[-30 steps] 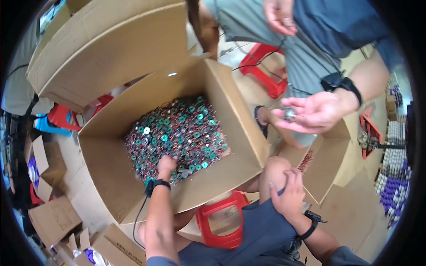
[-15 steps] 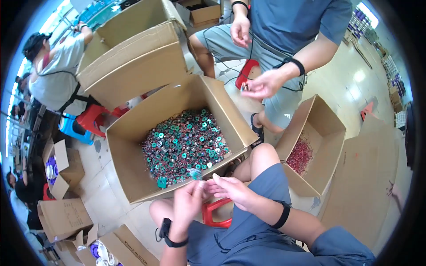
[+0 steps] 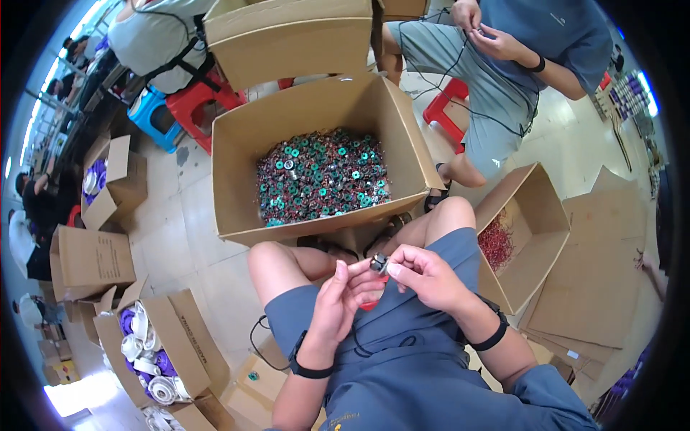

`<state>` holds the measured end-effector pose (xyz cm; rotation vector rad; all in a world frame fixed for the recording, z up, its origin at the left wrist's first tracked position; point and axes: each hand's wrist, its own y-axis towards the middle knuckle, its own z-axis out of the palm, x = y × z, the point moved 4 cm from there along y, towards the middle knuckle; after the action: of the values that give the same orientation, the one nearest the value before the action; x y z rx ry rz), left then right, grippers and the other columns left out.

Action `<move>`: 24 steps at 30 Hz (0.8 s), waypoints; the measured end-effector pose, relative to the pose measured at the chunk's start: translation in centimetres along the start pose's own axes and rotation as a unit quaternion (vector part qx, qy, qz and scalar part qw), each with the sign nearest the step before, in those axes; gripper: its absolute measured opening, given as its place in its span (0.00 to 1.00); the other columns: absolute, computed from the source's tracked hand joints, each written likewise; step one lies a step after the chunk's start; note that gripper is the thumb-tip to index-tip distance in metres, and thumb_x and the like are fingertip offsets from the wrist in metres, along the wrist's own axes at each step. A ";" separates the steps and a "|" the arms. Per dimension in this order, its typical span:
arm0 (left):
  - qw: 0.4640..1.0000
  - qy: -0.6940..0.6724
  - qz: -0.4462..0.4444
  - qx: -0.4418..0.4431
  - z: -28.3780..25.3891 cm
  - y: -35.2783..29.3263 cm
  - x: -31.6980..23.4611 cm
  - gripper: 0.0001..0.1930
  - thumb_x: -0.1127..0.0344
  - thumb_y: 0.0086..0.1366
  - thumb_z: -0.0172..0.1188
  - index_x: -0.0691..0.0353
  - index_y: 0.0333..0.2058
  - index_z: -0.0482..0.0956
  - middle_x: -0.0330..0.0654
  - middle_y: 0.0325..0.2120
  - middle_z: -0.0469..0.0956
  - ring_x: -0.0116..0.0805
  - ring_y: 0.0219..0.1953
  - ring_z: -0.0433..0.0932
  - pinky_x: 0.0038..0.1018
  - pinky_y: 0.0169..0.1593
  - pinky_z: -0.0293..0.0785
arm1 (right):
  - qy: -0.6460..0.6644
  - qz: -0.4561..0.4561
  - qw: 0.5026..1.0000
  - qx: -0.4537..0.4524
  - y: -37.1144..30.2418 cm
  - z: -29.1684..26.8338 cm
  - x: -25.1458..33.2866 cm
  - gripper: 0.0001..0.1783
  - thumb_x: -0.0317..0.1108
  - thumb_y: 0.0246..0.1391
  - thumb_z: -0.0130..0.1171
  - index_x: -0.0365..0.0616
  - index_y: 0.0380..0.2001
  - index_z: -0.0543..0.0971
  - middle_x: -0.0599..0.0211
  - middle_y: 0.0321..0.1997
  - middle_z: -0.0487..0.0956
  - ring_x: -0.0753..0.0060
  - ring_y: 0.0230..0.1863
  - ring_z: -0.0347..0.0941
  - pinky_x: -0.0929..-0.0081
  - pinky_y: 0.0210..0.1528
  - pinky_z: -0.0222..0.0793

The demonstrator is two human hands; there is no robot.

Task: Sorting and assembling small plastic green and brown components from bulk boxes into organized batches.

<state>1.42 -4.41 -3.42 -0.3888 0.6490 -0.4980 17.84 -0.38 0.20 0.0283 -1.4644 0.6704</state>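
While the right hand (image 3: 428,279) pinches a small dark part (image 3: 379,263) above the lap (image 3: 420,345), the left hand (image 3: 346,296), loosely open, meets it with its fingertips; this piece looks unfinished. Red strands (image 3: 496,246) lie in the smaller carton (image 3: 543,255); beyond, the big carton (image 3: 236,169) holds many parts (image 3: 323,178), seemingly unworked.

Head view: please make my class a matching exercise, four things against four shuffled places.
Things
1. small dark rounded part
2. thin red strands
3. green disc-shaped parts
4. blue plastic stool

Places
A. in the large brown cardboard box, centre
B. beside a red plastic stool, upper left
C. pinched by the bare right hand
D. in the smaller brown cardboard box, right

Pairs: 1-C; 2-D; 3-A; 4-B
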 end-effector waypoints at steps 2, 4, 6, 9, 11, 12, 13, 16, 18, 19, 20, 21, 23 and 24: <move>0.999 0.001 0.017 0.050 1.1 -0.8 -0.8 0.21 0.58 0.73 0.48 0.70 0.55 0.70 0.48 0.44 0.79 0.33 0.42 0.80 0.25 0.46 0.79 | -0.018 0.024 0.999 0.017 -0.9 -0.3 0.3 0.08 0.35 0.62 0.55 0.41 0.33 0.74 0.80 0.24 0.70 0.88 0.27 0.63 0.84 0.29 0.61; 0.998 0.016 0.014 0.051 1.0 -1.0 -0.6 0.20 0.63 0.71 0.52 0.68 0.56 0.70 0.47 0.44 0.79 0.32 0.42 0.80 0.24 0.46 0.79 | -0.071 -0.029 0.996 0.045 -1.5 -0.4 0.7 0.08 0.34 0.61 0.56 0.41 0.32 0.75 0.81 0.23 0.70 0.87 0.26 0.62 0.82 0.28 0.59; 0.998 0.034 0.008 0.053 0.8 -1.1 -0.3 0.19 0.67 0.69 0.56 0.67 0.56 0.71 0.45 0.44 0.79 0.30 0.42 0.80 0.24 0.46 0.79 | -0.113 -0.054 0.991 0.040 -1.8 -0.5 1.4 0.08 0.33 0.61 0.56 0.40 0.32 0.76 0.79 0.23 0.71 0.87 0.25 0.62 0.81 0.28 0.60; 0.997 0.018 -0.012 0.071 0.9 -1.2 0.3 0.19 0.70 0.66 0.60 0.64 0.54 0.72 0.43 0.44 0.79 0.28 0.41 0.80 0.22 0.45 0.78 | -0.150 -0.082 0.985 0.037 -2.5 -0.2 2.3 0.07 0.32 0.61 0.56 0.39 0.32 0.76 0.80 0.24 0.70 0.88 0.28 0.62 0.84 0.32 0.61; 0.996 0.015 -0.014 0.091 1.0 -1.0 0.5 0.18 0.71 0.64 0.61 0.64 0.52 0.73 0.44 0.44 0.79 0.29 0.42 0.80 0.22 0.45 0.78 | -0.167 -0.114 0.979 0.018 -2.8 -0.3 2.7 0.06 0.30 0.60 0.58 0.38 0.32 0.76 0.76 0.24 0.72 0.85 0.26 0.65 0.82 0.31 0.63; 0.995 0.017 -0.019 0.096 1.4 -1.0 0.6 0.18 0.71 0.64 0.61 0.64 0.52 0.73 0.44 0.44 0.79 0.29 0.42 0.80 0.22 0.45 0.78 | -0.167 -0.114 0.979 0.011 -3.0 -0.3 2.7 0.06 0.30 0.60 0.58 0.38 0.32 0.76 0.76 0.24 0.72 0.85 0.26 0.65 0.82 0.31 0.63; 0.995 0.025 0.009 0.092 1.8 -1.2 0.5 0.18 0.72 0.63 0.62 0.64 0.52 0.74 0.44 0.45 0.79 0.30 0.43 0.80 0.22 0.46 0.78 | -0.172 -0.146 0.974 -0.006 -3.3 -0.3 2.9 0.06 0.30 0.59 0.58 0.38 0.32 0.76 0.74 0.24 0.73 0.83 0.25 0.66 0.81 0.30 0.63; 0.992 0.066 0.083 0.063 3.1 -1.4 0.1 0.19 0.76 0.60 0.63 0.64 0.51 0.73 0.48 0.50 0.76 0.33 0.48 0.78 0.24 0.48 0.78 | -0.230 -0.197 0.951 -0.055 -3.7 -0.6 3.1 0.04 0.28 0.56 0.61 0.39 0.31 0.77 0.68 0.23 0.74 0.77 0.22 0.68 0.77 0.26 0.65; 0.989 0.090 0.093 0.066 3.2 -1.3 0.1 0.17 0.75 0.62 0.63 0.65 0.50 0.73 0.49 0.51 0.75 0.33 0.50 0.77 0.25 0.50 0.78 | -0.318 -0.220 0.917 -0.093 -4.3 -0.7 3.2 0.04 0.28 0.52 0.63 0.41 0.30 0.78 0.68 0.22 0.73 0.72 0.22 0.69 0.75 0.27 0.64; 0.996 0.050 0.063 0.051 3.1 -1.2 0.3 0.17 0.72 0.63 0.62 0.66 0.51 0.73 0.48 0.50 0.77 0.31 0.48 0.78 0.26 0.49 0.79 | -0.317 -0.220 0.918 -0.096 -4.4 -0.7 3.1 0.04 0.28 0.52 0.63 0.41 0.30 0.78 0.68 0.22 0.73 0.72 0.22 0.69 0.75 0.27 0.64; 0.996 0.051 0.063 0.049 3.0 -1.1 0.6 0.17 0.72 0.63 0.62 0.66 0.51 0.73 0.48 0.50 0.77 0.31 0.48 0.78 0.26 0.49 0.79 | -0.380 -0.262 0.882 -0.100 -4.6 -0.4 3.4 0.05 0.28 0.49 0.63 0.43 0.30 0.78 0.69 0.22 0.72 0.70 0.23 0.69 0.73 0.29 0.64; 0.996 0.064 0.054 0.018 2.6 -0.6 1.2 0.17 0.71 0.64 0.61 0.66 0.52 0.73 0.47 0.48 0.77 0.30 0.46 0.79 0.25 0.48 0.79 | -0.439 -0.302 0.840 -0.105 -4.8 -0.1 3.7 0.06 0.28 0.46 0.64 0.45 0.30 0.79 0.70 0.23 0.72 0.68 0.25 0.69 0.72 0.30 0.63; 0.995 0.095 -0.010 -0.026 2.3 -0.2 1.6 0.17 0.67 0.66 0.61 0.66 0.51 0.74 0.44 0.44 0.79 0.27 0.39 0.81 0.22 0.43 0.81 | -0.488 -0.321 0.807 -0.088 -5.0 0.2 3.8 0.07 0.28 0.44 0.65 0.46 0.30 0.79 0.71 0.24 0.72 0.67 0.27 0.70 0.71 0.31 0.63; 0.995 0.097 -0.011 -0.028 1.6 0.0 1.4 0.17 0.67 0.66 0.61 0.66 0.51 0.74 0.44 0.44 0.79 0.27 0.39 0.81 0.22 0.43 0.81 | -0.537 -0.338 0.770 -0.073 -5.1 0.5 3.8 0.08 0.29 0.42 0.65 0.48 0.29 0.79 0.72 0.26 0.73 0.67 0.29 0.70 0.70 0.32 0.62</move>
<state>3.41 -4.91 -2.94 -0.4042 0.8483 -0.5426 19.42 -3.28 5.69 0.9154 -2.3924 -0.1539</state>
